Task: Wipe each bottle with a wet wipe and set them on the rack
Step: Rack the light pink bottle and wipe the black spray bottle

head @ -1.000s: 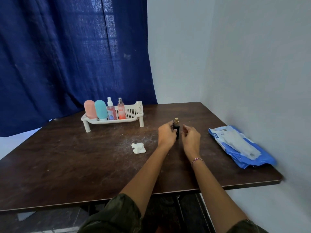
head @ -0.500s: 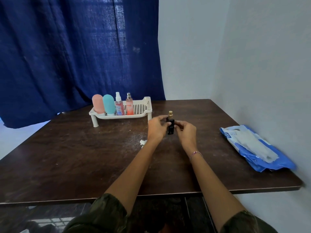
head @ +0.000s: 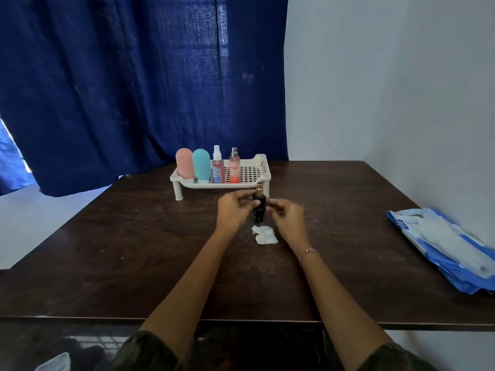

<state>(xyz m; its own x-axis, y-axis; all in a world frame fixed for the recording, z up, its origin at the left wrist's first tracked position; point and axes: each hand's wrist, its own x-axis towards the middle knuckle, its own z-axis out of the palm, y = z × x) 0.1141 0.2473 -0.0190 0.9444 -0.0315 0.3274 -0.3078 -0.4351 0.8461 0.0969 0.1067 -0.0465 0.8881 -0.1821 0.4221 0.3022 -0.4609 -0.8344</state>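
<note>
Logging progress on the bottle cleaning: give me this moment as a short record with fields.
Held: black bottle, upright, between left hand and right hand
Rack: pink bottle, teal bottle, white-capped spray bottle, orange spray bottle standing in its left part
Wipe: crumpled, on the table near the hands
Wipe pack: table's right edge

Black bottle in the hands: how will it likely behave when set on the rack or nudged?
Probably rigid: the black bottle shows no dent in the grip of the left hand and right hand. Tall and narrow, it could tip if nudged on the perforated rack. Its glossy sides look somewhat slippery.
</note>
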